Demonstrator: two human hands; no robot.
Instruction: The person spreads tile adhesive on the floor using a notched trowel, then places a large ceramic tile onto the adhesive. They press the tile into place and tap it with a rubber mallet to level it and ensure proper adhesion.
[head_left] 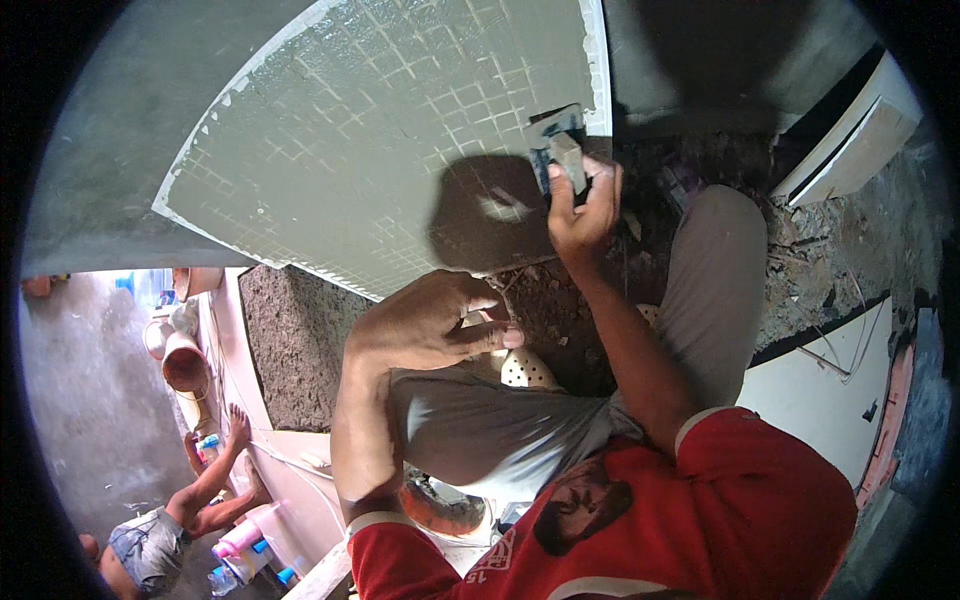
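Note:
My right hand [585, 210] grips the light, blocky handle of a putty knife [556, 128], its flat, smeared blade against the lower right part of a large panel [380, 120]. This panel is fan-shaped, with a curved edge and pale rims. Wet-looking grey-green coating covers it, and a grid of paler lines shows through. Below the panel's lower edge, my left hand [430, 320] hovers over my knee with bent fingers, a gap showing between thumb and forefinger. Nothing is visible in it. A shadow falls on the panel beside the putty knife.
Curved offcuts [850, 150] lean at the upper right above rubble [805, 255]. A white board [830, 385] lies at the right. Rough brown ground [300, 345] borders the panel. At the left are a brown pot [186, 365] and another person's legs [205, 500]. My perforated shoe [527, 371] shows below.

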